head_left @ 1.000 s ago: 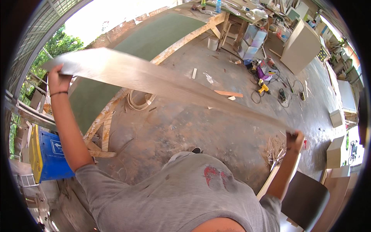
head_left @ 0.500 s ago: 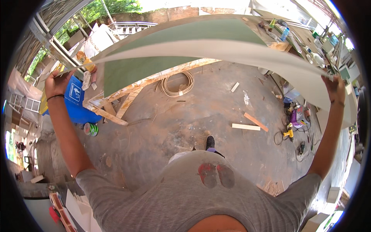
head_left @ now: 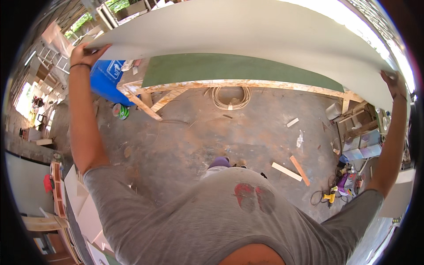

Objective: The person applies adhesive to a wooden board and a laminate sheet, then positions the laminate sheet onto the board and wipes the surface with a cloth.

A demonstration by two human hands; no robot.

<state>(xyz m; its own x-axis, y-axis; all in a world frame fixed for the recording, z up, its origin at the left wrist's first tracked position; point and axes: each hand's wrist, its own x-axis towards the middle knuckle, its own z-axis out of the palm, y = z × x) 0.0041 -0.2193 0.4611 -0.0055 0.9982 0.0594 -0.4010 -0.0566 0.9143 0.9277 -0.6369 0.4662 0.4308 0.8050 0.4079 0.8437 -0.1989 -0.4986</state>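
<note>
while my left fingers (head_left: pixel 105 47) pinch the long pale panel (head_left: pixel 221 28) at 10 o'clock and my right fingers (head_left: pixel 388 76) clamp it at 2, looks like the lifting's done: it's up at 12, partly hiding the green-topped counter (head_left: pixel 238 67), not laid flat.

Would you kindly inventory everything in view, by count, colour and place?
Panel: one, pale, across top
Table: one, green, partly behind panel
Coil: one, tan, by table
Bin: one, blue, left of table
Can: one, mostly green, near bin
Long strips: two, cream and orange, right floor
Bucket: one, white, near right table leg
Drill: one, yellow, right floor
Clutter: uncounted, mixed, both sides
Shirt: one, grey, lower centre
Left hand: one, holding left panel end
Right hand: one, holding right panel end
</note>
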